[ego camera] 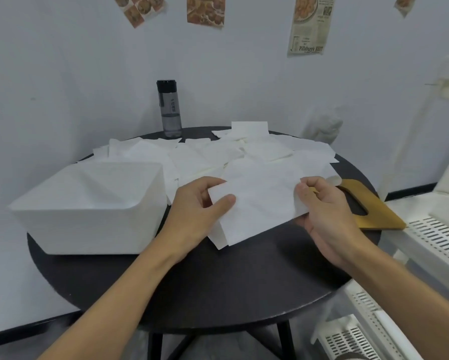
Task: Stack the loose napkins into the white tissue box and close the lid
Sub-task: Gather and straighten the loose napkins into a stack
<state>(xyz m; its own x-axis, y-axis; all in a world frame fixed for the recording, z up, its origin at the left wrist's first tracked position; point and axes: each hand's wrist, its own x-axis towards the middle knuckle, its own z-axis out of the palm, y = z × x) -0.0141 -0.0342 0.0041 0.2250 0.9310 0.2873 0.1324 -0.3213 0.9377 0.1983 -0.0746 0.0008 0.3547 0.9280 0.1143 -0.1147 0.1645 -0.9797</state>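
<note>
In the head view, a few held napkins (259, 203) are gripped at both ends above the near middle of the table (192, 287). Their left edge is pinched by the left hand (200, 203), thumb on top and fingers beneath. Their right edge is clasped by the curled fingers of the right hand (327, 211). The loose napkins (231, 154) are spread overlapping across the far half of the table, behind the hands. The box (88, 203) is set open-topped on the table's left side, just beside the left hand. The lid (374, 209), a tan board with a slot, is laid flat at the table's right edge, partly hidden by the right hand. A bottle (169, 107) is stood upright at the far edge, and a rack (431, 229) is seen on the right.
</note>
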